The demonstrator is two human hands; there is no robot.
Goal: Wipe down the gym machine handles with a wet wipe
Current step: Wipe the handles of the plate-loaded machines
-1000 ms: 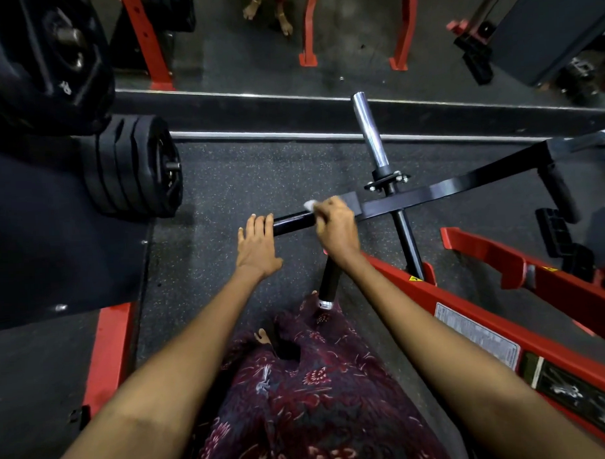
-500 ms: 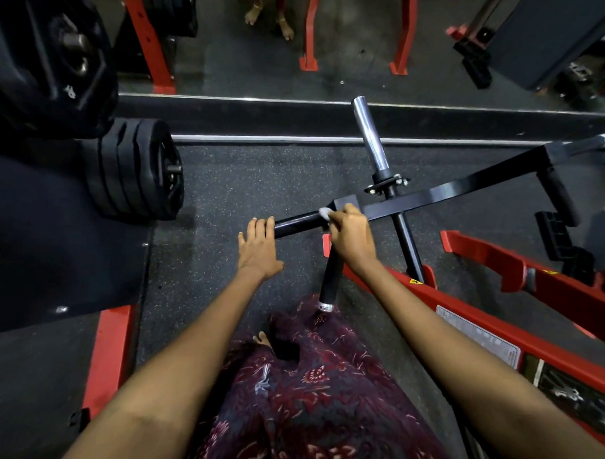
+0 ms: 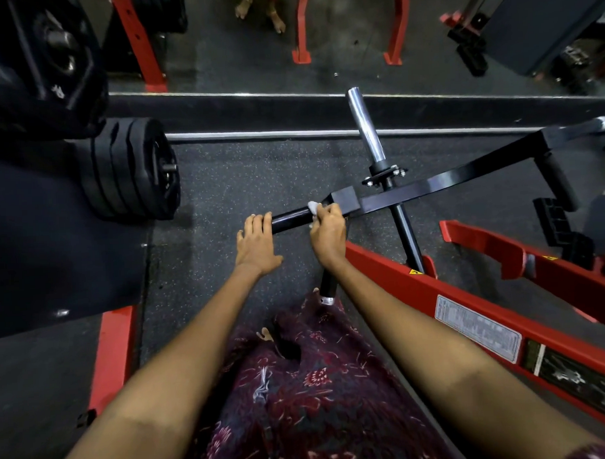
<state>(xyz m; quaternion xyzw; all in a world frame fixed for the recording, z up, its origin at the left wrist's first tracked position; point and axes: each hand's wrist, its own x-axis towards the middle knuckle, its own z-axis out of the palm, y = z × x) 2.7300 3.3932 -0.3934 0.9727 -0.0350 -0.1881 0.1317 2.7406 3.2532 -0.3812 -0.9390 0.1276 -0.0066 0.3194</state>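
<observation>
A black horizontal handle [image 3: 290, 218] sticks out leftward from the machine's black crossbar [image 3: 413, 191]. My left hand [image 3: 257, 244] rests over the handle's free end, fingers fairly straight on top of it. My right hand [image 3: 328, 233] wraps the handle near the crossbar joint, with a white wet wipe [image 3: 313, 207] bunched under its fingers against the bar. A second black handle [image 3: 327, 284] with a silver cap hangs down below my right wrist. Another padded grip [image 3: 560, 182] hangs at the crossbar's far right.
A chrome plate post [image 3: 366, 124] rises from the crossbar. Stacked black weight plates [image 3: 134, 170] sit at the left, a bigger plate [image 3: 41, 63] above them. Red frame rails [image 3: 475, 312] run along the right, a red foot [image 3: 113, 352] at lower left. A mirror edge [image 3: 255, 93] crosses the back.
My right hand with the wipe slid along the handle to the right toward the crossbar joint, then back slightly left. My left hand stayed on the handle's end.
</observation>
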